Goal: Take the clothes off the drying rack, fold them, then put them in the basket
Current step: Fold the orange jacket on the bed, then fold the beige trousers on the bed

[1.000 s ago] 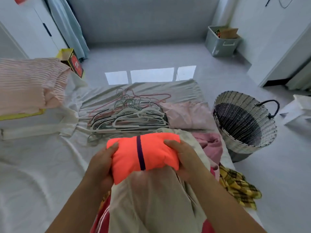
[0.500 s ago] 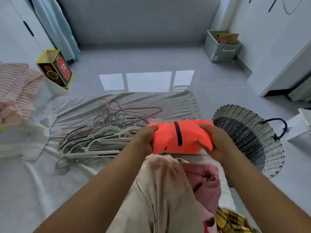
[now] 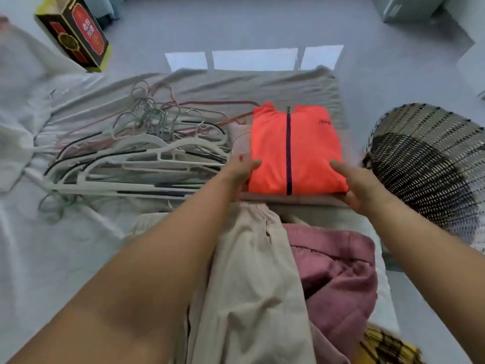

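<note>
Both near corners of the orange jacket point(image 3: 291, 151) are pinched in the fingers of my left hand point(image 3: 242, 170) and right hand point(image 3: 360, 186). I judge the folding done; next, lift it right into the basket point(image 3: 433, 164).

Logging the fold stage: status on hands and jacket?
Left hand and right hand pinch near corners of orange jacket. Lies on pink garment, not in basket. Nothing blocks basket.
</note>
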The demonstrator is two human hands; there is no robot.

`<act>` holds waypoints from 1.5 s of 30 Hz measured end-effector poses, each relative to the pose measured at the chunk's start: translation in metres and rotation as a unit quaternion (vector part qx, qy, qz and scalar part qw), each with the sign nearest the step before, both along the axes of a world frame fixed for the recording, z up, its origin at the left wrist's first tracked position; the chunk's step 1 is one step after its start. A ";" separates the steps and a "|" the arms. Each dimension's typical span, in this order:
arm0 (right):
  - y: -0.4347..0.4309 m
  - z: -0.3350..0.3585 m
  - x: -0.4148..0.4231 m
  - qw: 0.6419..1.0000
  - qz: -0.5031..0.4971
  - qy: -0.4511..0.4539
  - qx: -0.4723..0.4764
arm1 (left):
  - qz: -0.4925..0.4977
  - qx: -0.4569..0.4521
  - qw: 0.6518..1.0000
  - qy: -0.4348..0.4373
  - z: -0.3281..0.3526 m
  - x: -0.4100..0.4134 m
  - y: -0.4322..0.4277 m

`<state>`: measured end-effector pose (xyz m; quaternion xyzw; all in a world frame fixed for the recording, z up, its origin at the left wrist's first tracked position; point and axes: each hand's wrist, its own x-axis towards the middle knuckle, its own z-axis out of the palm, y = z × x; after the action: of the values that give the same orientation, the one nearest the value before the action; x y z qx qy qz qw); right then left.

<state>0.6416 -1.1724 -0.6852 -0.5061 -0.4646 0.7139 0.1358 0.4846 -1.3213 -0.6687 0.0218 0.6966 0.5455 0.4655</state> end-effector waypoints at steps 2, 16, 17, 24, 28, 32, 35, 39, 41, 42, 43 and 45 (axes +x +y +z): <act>-0.006 -0.037 0.008 1.000 -0.021 -0.005 0.003 | 0.035 0.062 0.997 -0.029 -0.028 0.007 -0.007; -0.100 0.037 0.021 0.961 0.121 -0.154 0.194 | -0.095 -0.236 0.942 0.218 0.029 -0.010 -0.181; -0.121 0.045 0.019 0.955 0.168 -0.166 0.180 | -0.137 -0.272 0.927 0.220 0.026 -0.004 -0.200; -0.185 0.092 -0.008 0.967 0.183 -0.138 0.109 | -0.011 -0.137 0.978 0.155 0.024 0.018 -0.234; -0.188 0.115 0.005 0.996 0.049 -0.061 0.051 | 0.134 -0.145 0.979 0.051 0.024 -0.003 -0.249; -0.194 0.120 0.031 0.999 -0.001 -0.045 -0.007 | 0.077 -0.246 0.966 0.007 0.023 -0.007 -0.264; -0.199 0.112 0.043 0.997 0.005 -0.002 -0.082 | 0.056 -0.176 0.981 -0.061 0.024 -0.008 -0.262; -0.179 0.106 0.029 0.993 0.087 -0.005 -0.078 | 0.048 -0.068 0.996 0.015 0.042 -0.014 -0.253; -0.168 0.099 0.014 0.977 0.176 -0.111 0.041 | 0.069 -0.031 0.995 0.068 0.051 -0.024 -0.252; -0.164 0.095 0.005 0.966 0.194 -0.150 0.087 | 0.069 -0.039 0.989 0.125 0.055 -0.030 -0.253; -0.160 0.089 -0.005 0.955 0.196 -0.182 0.126 | 0.048 -0.070 0.976 0.200 0.053 -0.036 -0.256; -0.156 0.077 -0.025 0.956 0.171 -0.207 0.114 | -0.008 -0.155 0.934 0.323 0.050 -0.046 -0.260</act>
<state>0.6163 -1.3285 -0.6085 -0.5371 -0.6405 0.5480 -0.0308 0.4385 -1.5814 -0.6190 0.1300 0.8851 0.3903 0.2177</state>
